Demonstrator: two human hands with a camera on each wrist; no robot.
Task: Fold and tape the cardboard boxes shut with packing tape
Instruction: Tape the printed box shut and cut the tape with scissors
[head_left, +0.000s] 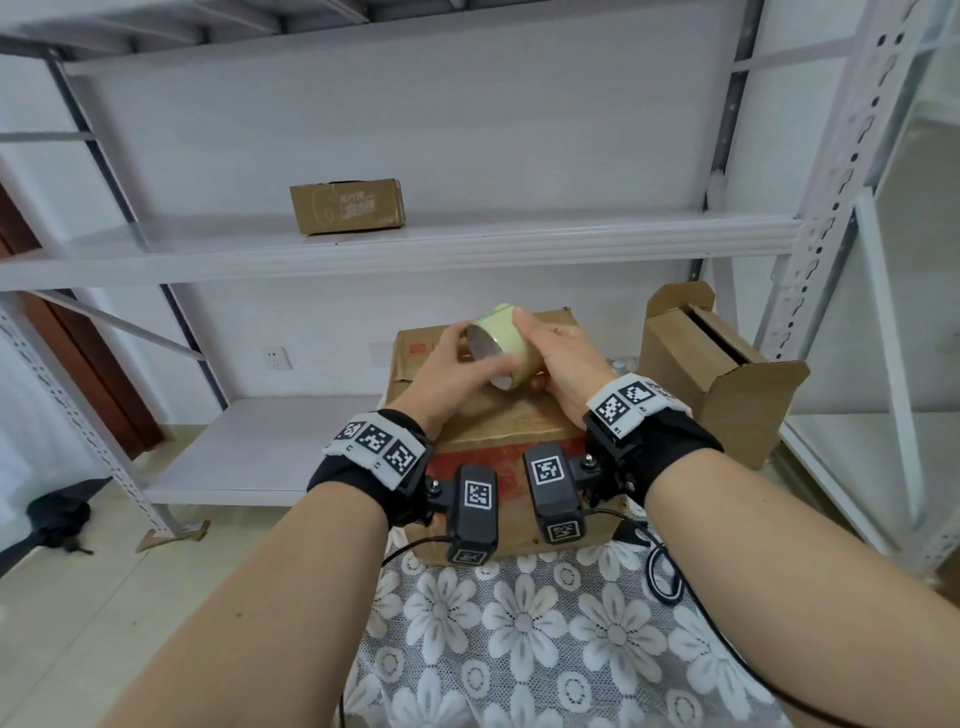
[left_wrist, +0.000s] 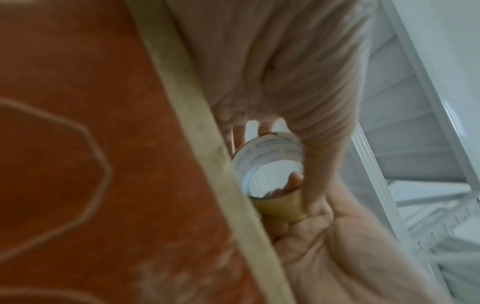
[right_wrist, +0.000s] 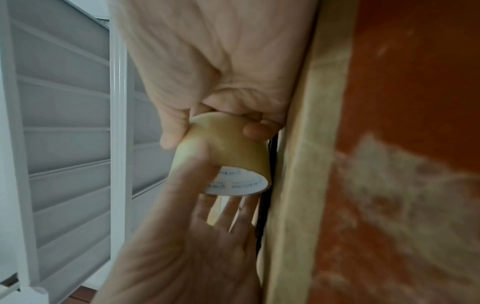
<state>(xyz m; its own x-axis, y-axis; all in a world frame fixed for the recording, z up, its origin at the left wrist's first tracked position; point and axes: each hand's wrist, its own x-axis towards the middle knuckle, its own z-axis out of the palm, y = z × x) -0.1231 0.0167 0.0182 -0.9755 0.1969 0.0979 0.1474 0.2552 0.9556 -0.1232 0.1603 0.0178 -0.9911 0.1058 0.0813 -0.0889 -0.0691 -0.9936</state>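
The tape roll (head_left: 498, 347), pale yellow-green with a white printed core, is held in the air just above the big box (head_left: 511, 421), lying on its side with its open core facing left and toward the camera. That box is brown cardboard with a red printed panel and glossy tape across its closed top, and it sits on the flower-patterned tabletop (head_left: 545, 639). Just right of it stands a narrower brown box (head_left: 722, 384), upright with its top flaps open, and a small closed box (head_left: 346, 206) lies well apart on the shelf (head_left: 467, 244) above.
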